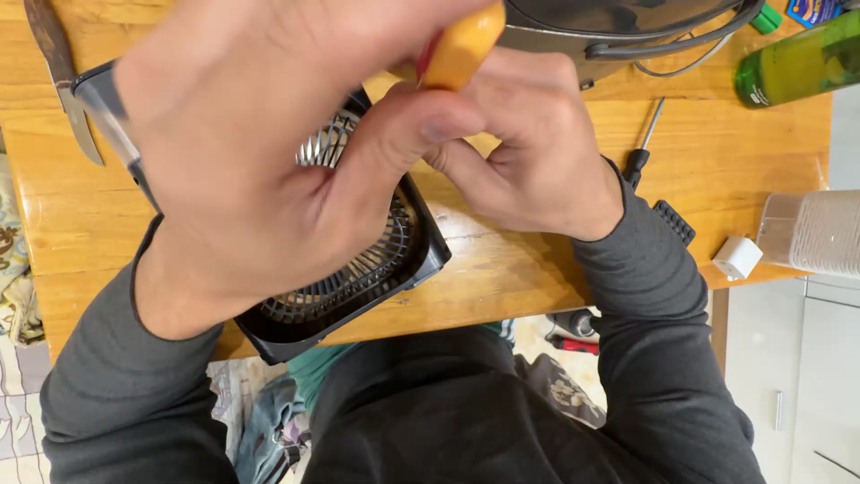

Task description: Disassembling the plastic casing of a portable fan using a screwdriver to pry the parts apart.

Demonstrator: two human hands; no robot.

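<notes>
Left hand [260, 152] fills the near view, fingers curled, thumb pressed across toward the orange-yellow tool handle [463, 45] that pokes up at about 1 o'clock from the hand. It looks clamped around the lower handle, though the palm hides the actual contact.

Right hand [528, 152] sits at 3 o'clock of the left, knuckles up, fingers folded inward and touching the left thumb. What its fingertips pinch is hidden; I cannot tell whether it is closed on anything.

Under both hands: a small black square fan [358, 269], lying flat on the desk [717, 152], grille up. Its near corner overhangs the desk edge at 6 o'clock, toward the person's lap.

Handling judgement: the fan looks like a light plastic shell, stiff at the frame, thin and bendable at the grille ribs. Best held by the square frame edges or corners, never by the ribs. Smooth plastic on varnished wood, likely to skate if pushed from above without bracing. The handle is smooth, rounded, likely hard plastic; a full wrap suits it.

Outward: a screwdriver with black handle [641, 154] at 2 o'clock of the right hand; a black ribbed piece [674, 221] by the right sleeve; a white adapter block [737, 257] at 3 o'clock; a green bottle [793, 63] far at 1 o'clock; a knife [63, 76] at 10 o'clock.
</notes>
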